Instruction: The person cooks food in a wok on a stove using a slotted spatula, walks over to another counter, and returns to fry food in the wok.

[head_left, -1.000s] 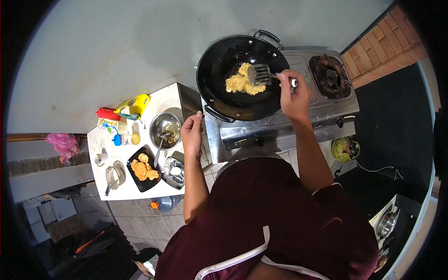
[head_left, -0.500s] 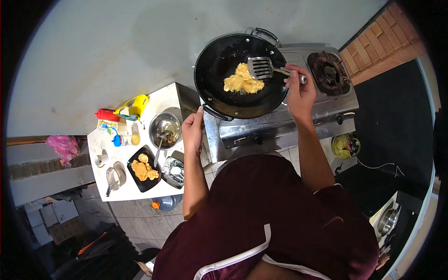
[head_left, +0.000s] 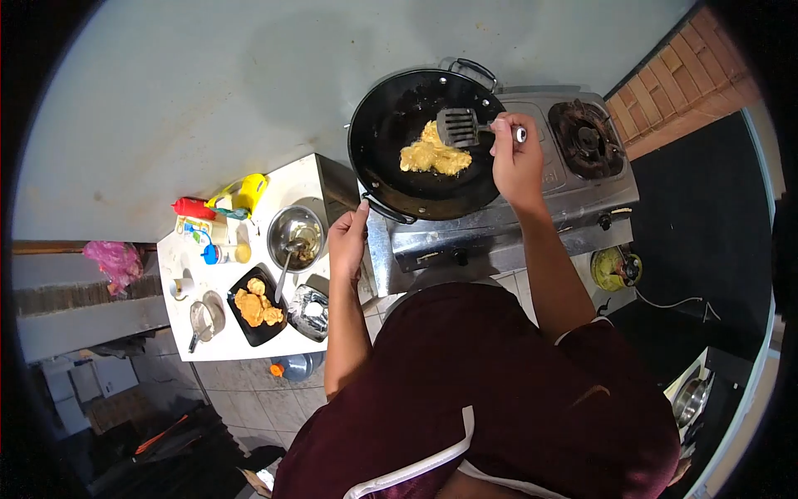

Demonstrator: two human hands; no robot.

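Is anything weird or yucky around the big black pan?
Yes: the bare burner beside the wok looks brown and crusty, maybe rusty or burnt, unlike the shiny stove front. I can't see anything spilled there, and the food is inside the wok.

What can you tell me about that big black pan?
The wide, round black wok sits on the left of the silver stove. It looks like dark-coated metal, glossy inside, with silvery rivets and two black loop handles. Lumpy golden food lies in it; a slotted metal spatula reaches over it. The left hand's fingertips appear to touch the near handle.
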